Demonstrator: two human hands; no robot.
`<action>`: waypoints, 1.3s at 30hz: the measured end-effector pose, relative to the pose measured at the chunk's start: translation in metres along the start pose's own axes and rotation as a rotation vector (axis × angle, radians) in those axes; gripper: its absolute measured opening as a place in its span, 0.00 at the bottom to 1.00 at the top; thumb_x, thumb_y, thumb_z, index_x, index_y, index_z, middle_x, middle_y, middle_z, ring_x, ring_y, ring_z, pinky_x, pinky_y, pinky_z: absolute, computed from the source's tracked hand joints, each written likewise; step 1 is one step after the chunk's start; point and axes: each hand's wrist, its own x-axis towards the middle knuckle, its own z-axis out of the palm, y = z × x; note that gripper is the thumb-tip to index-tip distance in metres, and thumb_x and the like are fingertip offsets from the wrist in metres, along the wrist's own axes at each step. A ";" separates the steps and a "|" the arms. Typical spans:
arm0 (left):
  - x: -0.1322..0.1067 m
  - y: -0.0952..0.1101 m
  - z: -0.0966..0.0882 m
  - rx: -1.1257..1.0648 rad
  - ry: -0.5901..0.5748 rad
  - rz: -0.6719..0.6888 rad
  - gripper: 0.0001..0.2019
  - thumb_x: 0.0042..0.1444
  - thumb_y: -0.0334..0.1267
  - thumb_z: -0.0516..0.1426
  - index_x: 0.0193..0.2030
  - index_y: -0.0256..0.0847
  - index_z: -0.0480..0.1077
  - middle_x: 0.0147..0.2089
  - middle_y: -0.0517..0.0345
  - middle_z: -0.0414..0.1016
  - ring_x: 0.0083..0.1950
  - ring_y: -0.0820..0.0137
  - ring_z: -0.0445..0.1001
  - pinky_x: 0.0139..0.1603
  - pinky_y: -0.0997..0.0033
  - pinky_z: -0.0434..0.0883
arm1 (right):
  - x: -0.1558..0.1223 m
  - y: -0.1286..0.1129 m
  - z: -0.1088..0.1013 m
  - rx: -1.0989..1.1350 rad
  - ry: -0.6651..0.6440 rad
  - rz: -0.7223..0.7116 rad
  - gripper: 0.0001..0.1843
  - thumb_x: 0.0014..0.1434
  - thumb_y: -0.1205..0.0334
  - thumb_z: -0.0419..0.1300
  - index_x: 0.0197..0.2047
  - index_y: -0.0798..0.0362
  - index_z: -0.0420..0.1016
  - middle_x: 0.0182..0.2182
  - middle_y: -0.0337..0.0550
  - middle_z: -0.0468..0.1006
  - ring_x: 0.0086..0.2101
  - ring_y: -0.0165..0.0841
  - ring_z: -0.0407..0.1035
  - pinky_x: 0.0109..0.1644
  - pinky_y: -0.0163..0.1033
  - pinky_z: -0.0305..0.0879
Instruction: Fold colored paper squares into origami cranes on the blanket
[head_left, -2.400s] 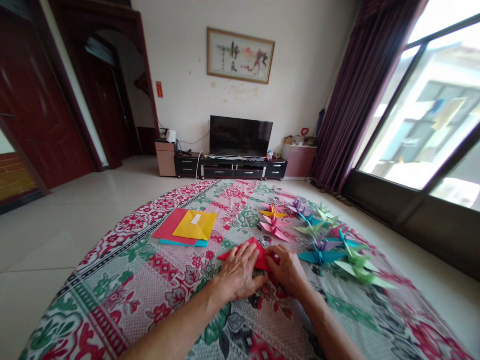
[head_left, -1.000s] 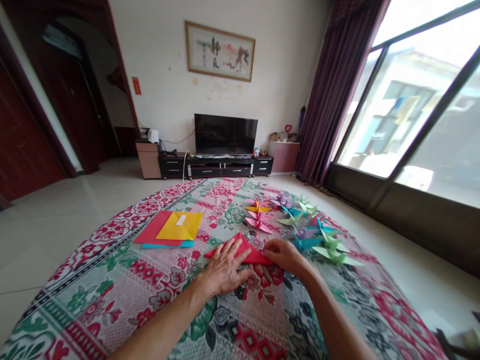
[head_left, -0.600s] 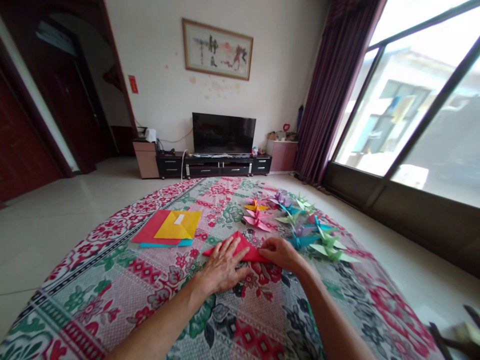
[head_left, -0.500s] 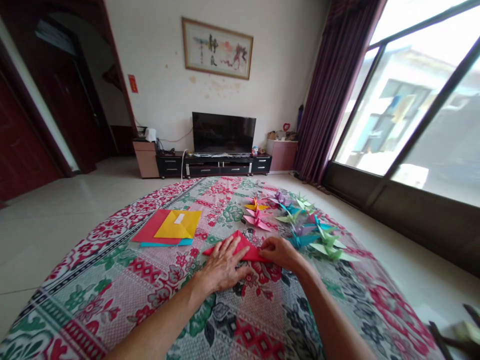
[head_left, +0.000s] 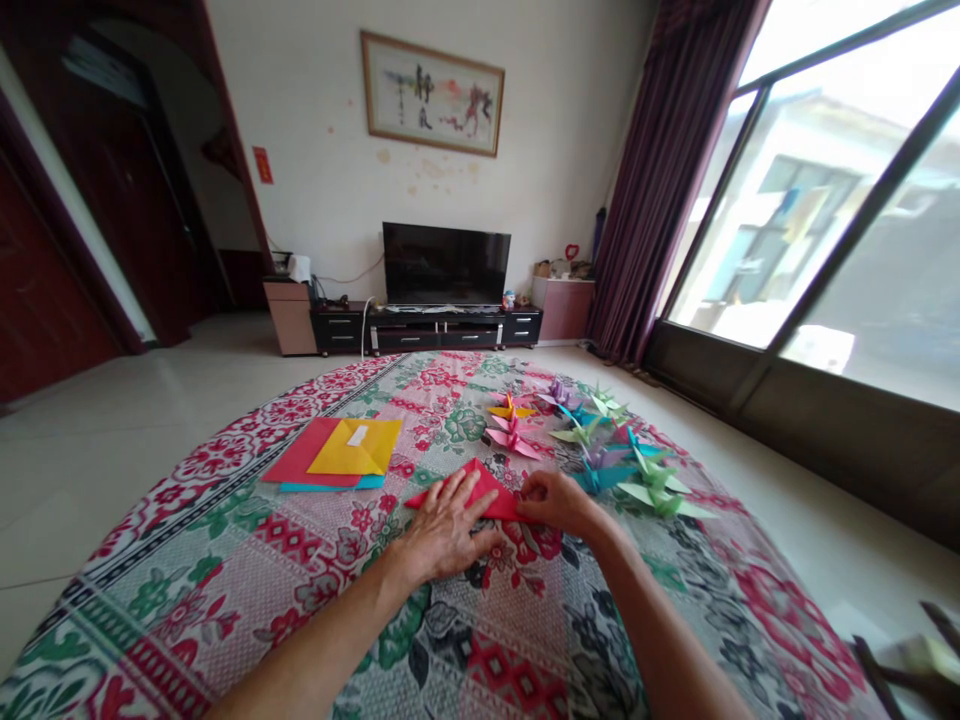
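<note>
A red sheet of origami paper (head_left: 495, 502), folded into a triangle, lies on the flowered tablecloth (head_left: 442, 640) in front of me. My left hand (head_left: 450, 520) rests flat on its left part, fingers spread and thumb apart. At the right corner of the paper, my right hand (head_left: 559, 503) pinches the edge between thumb and bent fingers. Just beyond stand a pink paper crane (head_left: 514, 437) and a yellow paper crane (head_left: 511, 408). Part of the red paper is hidden under the left hand.
Left of my hands lies a stack of coloured paper, with a yellow sheet (head_left: 356, 447) over a red sheet (head_left: 296, 455) and a blue sheet (head_left: 330, 487). Several green, blue and purple cranes (head_left: 600, 465) crowd the right side. The round table's edge curves beyond them.
Almost nothing differs. Both hands keep their places on the red paper, and the view has shifted very slightly.
</note>
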 end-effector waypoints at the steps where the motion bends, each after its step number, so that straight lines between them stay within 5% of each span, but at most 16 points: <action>1: 0.000 0.000 0.000 -0.002 -0.002 0.000 0.33 0.55 0.63 0.41 0.64 0.52 0.51 0.69 0.53 0.39 0.69 0.57 0.38 0.64 0.48 0.43 | 0.000 0.000 0.000 0.003 -0.005 -0.005 0.10 0.43 0.62 0.60 0.31 0.57 0.73 0.21 0.36 0.72 0.23 0.25 0.63 0.25 0.29 0.56; 8: 0.000 -0.001 0.001 -0.011 0.000 0.000 0.32 0.55 0.62 0.41 0.64 0.54 0.51 0.69 0.52 0.40 0.69 0.56 0.38 0.63 0.47 0.43 | -0.001 -0.005 -0.001 -0.181 0.000 -0.165 0.07 0.45 0.66 0.57 0.30 0.56 0.74 0.23 0.37 0.72 0.24 0.26 0.62 0.27 0.30 0.53; 14: 0.000 -0.002 0.003 -0.024 0.000 0.010 0.31 0.56 0.60 0.42 0.65 0.56 0.44 0.70 0.55 0.38 0.69 0.56 0.37 0.63 0.45 0.44 | 0.000 -0.022 0.020 -0.245 0.111 -0.405 0.15 0.43 0.76 0.51 0.33 0.54 0.72 0.30 0.42 0.72 0.32 0.29 0.65 0.34 0.31 0.56; 23: -0.001 0.002 0.000 -0.039 0.003 -0.007 0.32 0.56 0.59 0.44 0.65 0.53 0.45 0.69 0.56 0.40 0.69 0.56 0.37 0.64 0.44 0.43 | 0.006 -0.024 0.052 0.017 0.331 -0.377 0.21 0.46 0.78 0.46 0.40 0.54 0.70 0.38 0.44 0.73 0.38 0.31 0.67 0.44 0.34 0.60; 31: -0.002 0.003 -0.002 -0.043 0.002 -0.027 0.36 0.55 0.58 0.45 0.66 0.40 0.44 0.69 0.50 0.42 0.69 0.57 0.37 0.65 0.47 0.43 | 0.008 -0.032 0.055 -0.101 0.223 -0.335 0.25 0.48 0.75 0.47 0.48 0.53 0.68 0.49 0.45 0.70 0.48 0.32 0.65 0.53 0.35 0.58; 39: -0.002 0.002 -0.002 -0.073 0.021 -0.017 0.37 0.55 0.58 0.45 0.66 0.41 0.44 0.69 0.51 0.41 0.69 0.57 0.38 0.65 0.48 0.42 | 0.011 -0.033 0.054 -0.223 0.140 -0.293 0.32 0.47 0.75 0.47 0.58 0.54 0.61 0.56 0.45 0.66 0.55 0.33 0.59 0.59 0.37 0.52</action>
